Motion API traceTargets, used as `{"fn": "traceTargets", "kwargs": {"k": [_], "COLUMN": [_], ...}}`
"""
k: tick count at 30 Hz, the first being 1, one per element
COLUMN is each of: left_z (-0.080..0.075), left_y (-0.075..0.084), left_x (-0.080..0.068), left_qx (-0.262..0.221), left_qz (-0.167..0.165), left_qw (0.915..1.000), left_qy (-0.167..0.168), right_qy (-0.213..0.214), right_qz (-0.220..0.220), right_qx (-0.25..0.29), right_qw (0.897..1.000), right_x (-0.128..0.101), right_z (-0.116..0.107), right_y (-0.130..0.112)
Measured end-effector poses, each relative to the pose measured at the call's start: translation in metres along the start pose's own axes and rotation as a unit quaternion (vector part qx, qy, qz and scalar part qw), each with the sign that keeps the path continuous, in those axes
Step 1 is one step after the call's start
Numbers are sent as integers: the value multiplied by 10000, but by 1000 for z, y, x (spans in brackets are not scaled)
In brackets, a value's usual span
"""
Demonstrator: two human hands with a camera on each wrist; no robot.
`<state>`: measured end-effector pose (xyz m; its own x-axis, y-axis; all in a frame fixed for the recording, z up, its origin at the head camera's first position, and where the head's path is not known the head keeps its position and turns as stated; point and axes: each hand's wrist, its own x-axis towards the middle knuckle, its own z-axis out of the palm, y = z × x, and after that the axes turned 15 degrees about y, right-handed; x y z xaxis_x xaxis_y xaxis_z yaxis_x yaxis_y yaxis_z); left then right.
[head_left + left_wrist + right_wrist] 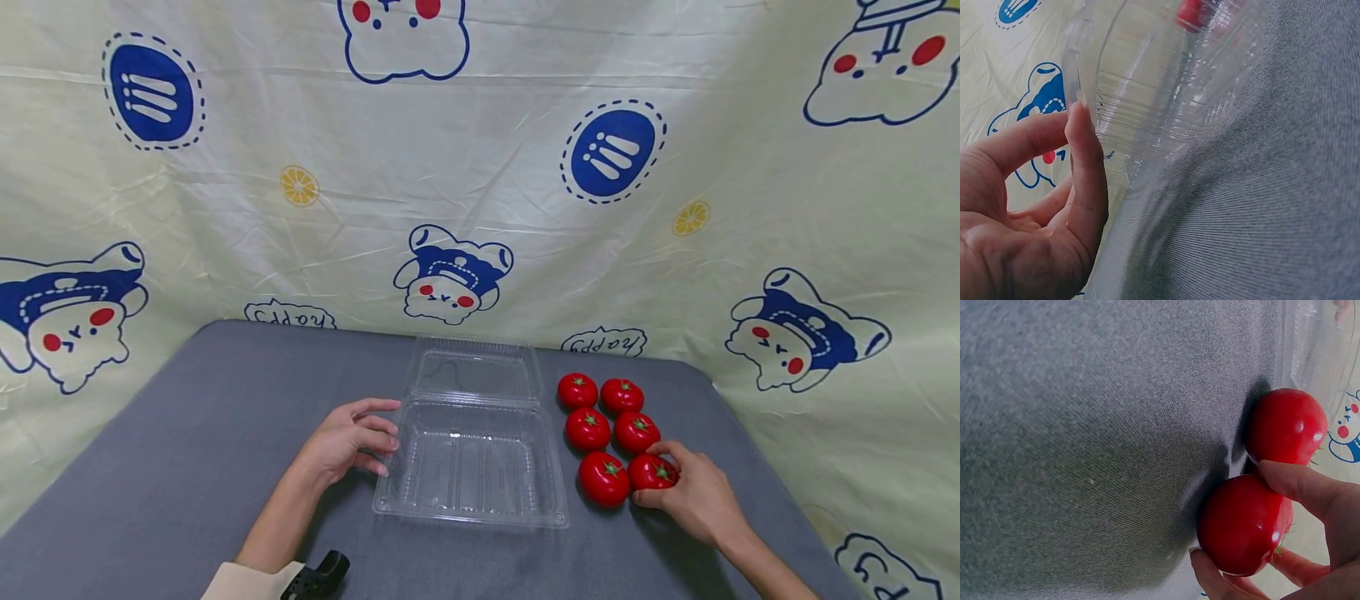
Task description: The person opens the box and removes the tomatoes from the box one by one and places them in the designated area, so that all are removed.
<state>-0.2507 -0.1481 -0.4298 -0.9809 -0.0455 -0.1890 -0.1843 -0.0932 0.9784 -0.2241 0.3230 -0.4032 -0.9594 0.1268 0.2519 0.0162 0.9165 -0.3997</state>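
My right hand (697, 493) holds a red tomato (652, 473) with a green stem top, thumb on its near side and fingers round its far side. In the right wrist view this tomato (1244, 525) sits low by the cloth, and another tomato (1286, 427) is right beside it. More tomatoes (587, 430) stand in two columns. A clear plastic clamshell box (468, 475) lies with its lid (476, 367) folded back. At its left edge is my left hand (351, 442), fingers loosely extended, fingertips at the box's rim (1080, 44).
Grey cloth (187, 467) covers the table. Behind it hangs a pale curtain (525, 167) printed with bears and badges. A black wrist strap (315, 577) is on the left forearm, near the table's front.
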Motion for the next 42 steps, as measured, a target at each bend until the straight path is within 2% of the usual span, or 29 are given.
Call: {"fn": "traceTargets", "kwargs": {"k": [24,42], "left_z": [1,1], "left_y": [1,-1], "left_x": [-1,1], "left_qx": [62,58], "left_qz": [-25,-5], "left_qw": [10000,9999], "left_qy": [57,109], "right_qy": [-63,-346], "right_qz": [-147,69], "right_qx": [-10,66], "right_qw": [9999,9994], "right_x": [0,4], "right_z": [-1,-3], "right_y": [-1,-2]}}
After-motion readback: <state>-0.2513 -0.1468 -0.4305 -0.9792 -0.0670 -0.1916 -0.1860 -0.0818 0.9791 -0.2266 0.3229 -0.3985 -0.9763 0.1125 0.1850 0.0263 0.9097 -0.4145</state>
